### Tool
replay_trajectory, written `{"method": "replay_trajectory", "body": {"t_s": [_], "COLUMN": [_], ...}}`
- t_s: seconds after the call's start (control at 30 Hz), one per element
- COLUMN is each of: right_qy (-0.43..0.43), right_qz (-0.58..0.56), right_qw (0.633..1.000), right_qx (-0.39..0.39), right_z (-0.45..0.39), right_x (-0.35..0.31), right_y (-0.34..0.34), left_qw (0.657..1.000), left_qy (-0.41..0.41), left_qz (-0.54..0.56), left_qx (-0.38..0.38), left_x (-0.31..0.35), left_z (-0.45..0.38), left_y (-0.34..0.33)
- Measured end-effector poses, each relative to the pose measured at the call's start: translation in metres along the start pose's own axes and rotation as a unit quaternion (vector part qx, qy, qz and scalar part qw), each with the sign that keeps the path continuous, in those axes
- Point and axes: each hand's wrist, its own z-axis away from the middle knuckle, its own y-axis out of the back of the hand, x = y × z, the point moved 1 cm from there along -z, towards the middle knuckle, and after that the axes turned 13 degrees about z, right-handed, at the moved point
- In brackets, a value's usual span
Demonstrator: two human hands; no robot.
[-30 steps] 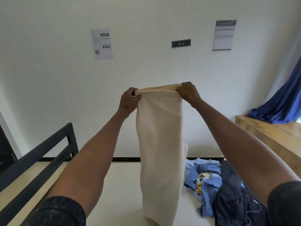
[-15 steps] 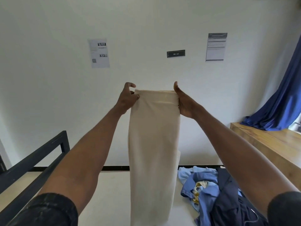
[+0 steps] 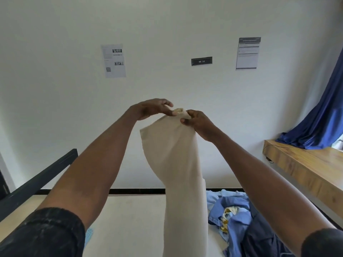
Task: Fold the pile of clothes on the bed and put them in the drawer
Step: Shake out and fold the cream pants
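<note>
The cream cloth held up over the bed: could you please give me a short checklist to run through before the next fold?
1. Right hand grips the cream cloth at its top: ok.
2. Left hand has a firm hold on the cloth: cannot tell; it is at the top edge, fingers partly spread.
3. Top edge held flat and level: not ok; one corner droops left.
4. Bare bed surface below for laying it down: ok.
5. Pile of clothes apart from the cloth: cannot tell.

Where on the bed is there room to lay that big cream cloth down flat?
The bare pale bed surface is free, between the black metal bed rail on the left and the hanging cream cloth. The right side is crowded: a heap of light blue and navy clothes fills it, beside the wooden ledge.
</note>
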Motion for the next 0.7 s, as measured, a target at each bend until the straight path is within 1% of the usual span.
{"method": "replay_trajectory", "body": {"t_s": [0.13, 0.23, 0.3, 0.37, 0.43, 0.47, 0.5, 0.53, 0.57, 0.6, 0.63, 0.7], "right_qy": [-0.016, -0.023, -0.030, -0.039, -0.054, -0.074, -0.103, -0.137, -0.166, -0.190, -0.204, -0.207], "right_qz": [0.084, 0.108, 0.091, 0.041, -0.004, 0.013, 0.076, 0.167, 0.246, 0.303, 0.323, 0.321], "right_qw": [0.996, 0.993, 0.995, 0.998, 0.997, 0.993, 0.982, 0.961, 0.937, 0.916, 0.909, 0.916], "right_qx": [0.020, 0.028, 0.022, 0.002, -0.053, -0.094, -0.138, -0.171, -0.186, -0.182, -0.164, -0.122], "right_z": [0.001, 0.009, 0.017, 0.028, 0.042, 0.050, 0.062, 0.072, 0.082, 0.088, 0.094, 0.098], "right_x": [-0.008, 0.000, 0.007, 0.020, 0.044, 0.062, 0.080, 0.101, 0.122, 0.141, 0.157, 0.173], "right_y": [-0.014, -0.018, -0.017, -0.012, -0.009, -0.008, -0.011, -0.013, -0.014, -0.012, -0.009, 0.001], "left_qw": [0.999, 0.998, 0.998, 0.999, 0.999, 0.998, 0.995, 0.992, 0.988, 0.985, 0.982, 0.980], "left_qy": [0.003, 0.019, 0.021, 0.004, -0.024, -0.039, -0.050, -0.059, -0.064, -0.066, -0.063, -0.047], "left_qz": [-0.032, -0.022, -0.019, 0.000, 0.039, 0.058, 0.080, 0.102, 0.124, 0.143, 0.156, 0.166], "left_qx": [-0.037, -0.057, -0.050, -0.042, -0.024, -0.004, 0.020, 0.041, 0.058, 0.072, 0.082, 0.101], "left_x": [0.004, -0.004, -0.010, -0.017, -0.021, -0.021, -0.021, -0.020, -0.019, -0.018, -0.020, -0.026], "left_z": [-0.003, -0.002, -0.002, -0.001, 0.002, 0.004, 0.008, 0.011, 0.014, 0.018, 0.020, 0.027], "left_y": [-0.022, -0.034, -0.041, -0.046, -0.046, -0.044, -0.040, -0.035, -0.029, -0.022, -0.017, -0.007]}}
